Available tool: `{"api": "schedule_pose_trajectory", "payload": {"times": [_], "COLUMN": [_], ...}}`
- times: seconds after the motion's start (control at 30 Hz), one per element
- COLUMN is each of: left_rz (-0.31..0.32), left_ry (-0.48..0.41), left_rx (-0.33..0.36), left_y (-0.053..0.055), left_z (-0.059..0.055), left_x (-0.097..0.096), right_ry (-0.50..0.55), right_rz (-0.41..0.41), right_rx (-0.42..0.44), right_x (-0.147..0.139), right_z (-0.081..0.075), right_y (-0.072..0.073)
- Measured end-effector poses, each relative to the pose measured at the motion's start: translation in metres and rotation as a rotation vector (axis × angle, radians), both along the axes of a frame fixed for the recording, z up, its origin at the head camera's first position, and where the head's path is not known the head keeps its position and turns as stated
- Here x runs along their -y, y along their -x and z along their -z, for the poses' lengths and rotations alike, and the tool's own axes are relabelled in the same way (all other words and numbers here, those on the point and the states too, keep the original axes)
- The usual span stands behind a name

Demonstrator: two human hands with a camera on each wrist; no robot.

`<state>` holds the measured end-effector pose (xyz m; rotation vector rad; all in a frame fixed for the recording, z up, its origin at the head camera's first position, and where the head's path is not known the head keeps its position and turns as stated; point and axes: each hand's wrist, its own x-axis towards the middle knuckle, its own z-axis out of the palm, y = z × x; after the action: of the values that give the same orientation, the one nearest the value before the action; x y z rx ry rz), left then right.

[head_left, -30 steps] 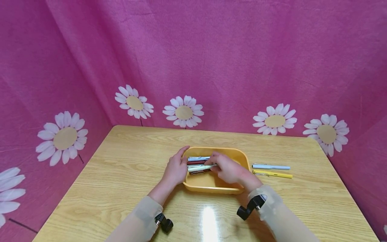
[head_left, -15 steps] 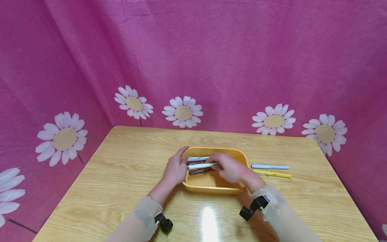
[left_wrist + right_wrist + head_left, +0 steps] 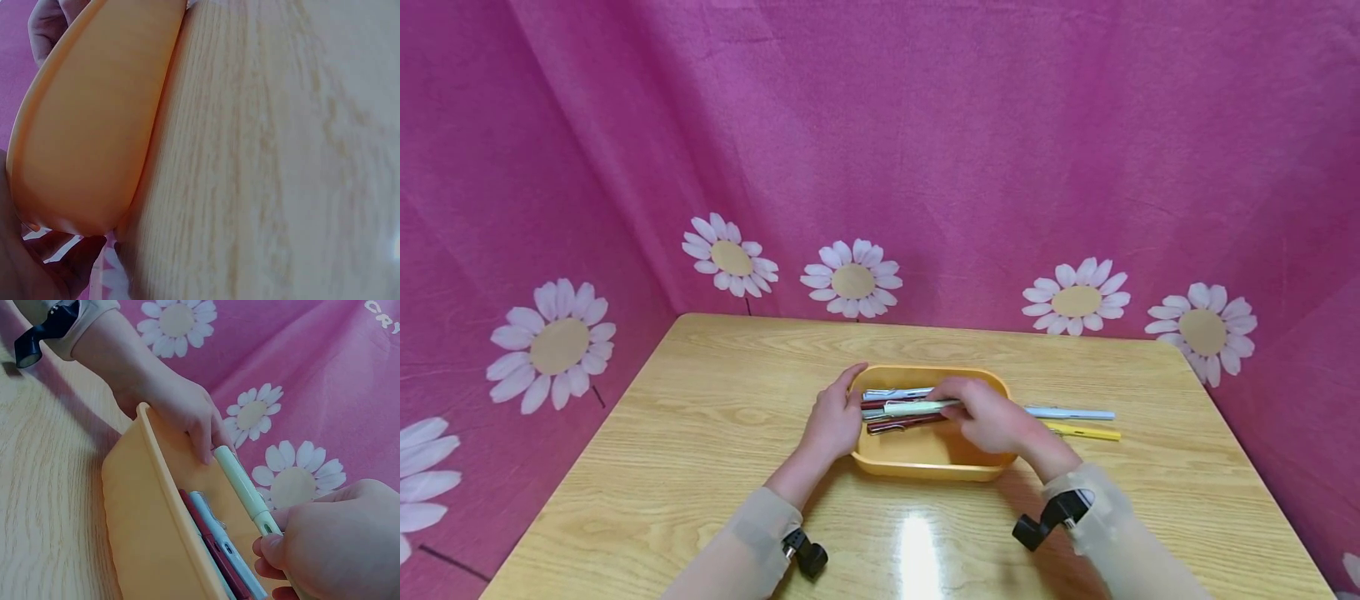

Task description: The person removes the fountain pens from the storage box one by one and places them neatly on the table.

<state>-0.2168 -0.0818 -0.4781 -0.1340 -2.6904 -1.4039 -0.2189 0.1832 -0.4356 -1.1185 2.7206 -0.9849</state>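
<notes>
My left hand [image 3: 833, 422] grips the left end of an orange-yellow plastic bin [image 3: 925, 472], its thumb over the rim. In the left wrist view the left fingers [image 3: 78, 259] curl about the bin's end. My right hand [image 3: 988, 417] pinches a mint-green pen [image 3: 910, 408] between thumb and fingers. That pen [image 3: 240, 481] is tilted above the others at the bin's opening, its clipped cap pointing to the left hand. Inside the bin lie several more pens, among them a dark red pen [image 3: 215, 547] and a light blue pen [image 3: 231, 550], side by side.
To the right of the bin, a light blue pen [image 3: 1075, 413] and a yellow pen [image 3: 1090, 432] lie on the wooden table [image 3: 700, 450], partly behind my right arm. A pink curtain [image 3: 955, 167] with white daisies hangs along the table's far and side edges.
The right hand has shifted right, lifting the mint-green pen a little off the other pens and drawing it along. The left hand keeps its hold on the bin.
</notes>
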Motion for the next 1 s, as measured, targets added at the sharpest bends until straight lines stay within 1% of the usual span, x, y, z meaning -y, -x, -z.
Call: {"api": "schedule_pose_trajectory", "payload": {"times": [0.13, 0.37, 0.5, 0.77, 1.0], "left_rz": [-0.003, 0.006, 0.005, 0.013, 0.015], "left_ry": [0.000, 0.010, 0.009, 0.004, -0.009], "left_rx": [0.001, -0.013, -0.001, -0.006, -0.003], "left_y": [0.000, 0.001, 0.002, 0.003, 0.002], "left_z": [0.001, 0.002, 0.002, 0.002, 0.001], "left_x": [0.000, 0.000, 0.000, 0.001, 0.000], "right_ry": [-0.009, 0.019, 0.021, 0.026, 0.028], "right_rz": [0.009, 0.005, 0.033, 0.068, 0.107], "right_rx": [-0.016, -0.002, -0.001, 0.008, -0.002], "right_x": [-0.006, -0.017, -0.025, -0.044, -0.059], "right_z": [-0.003, -0.011, -0.016, -0.022, -0.027], "right_y": [-0.001, -0.004, -0.007, -0.010, -0.014]}}
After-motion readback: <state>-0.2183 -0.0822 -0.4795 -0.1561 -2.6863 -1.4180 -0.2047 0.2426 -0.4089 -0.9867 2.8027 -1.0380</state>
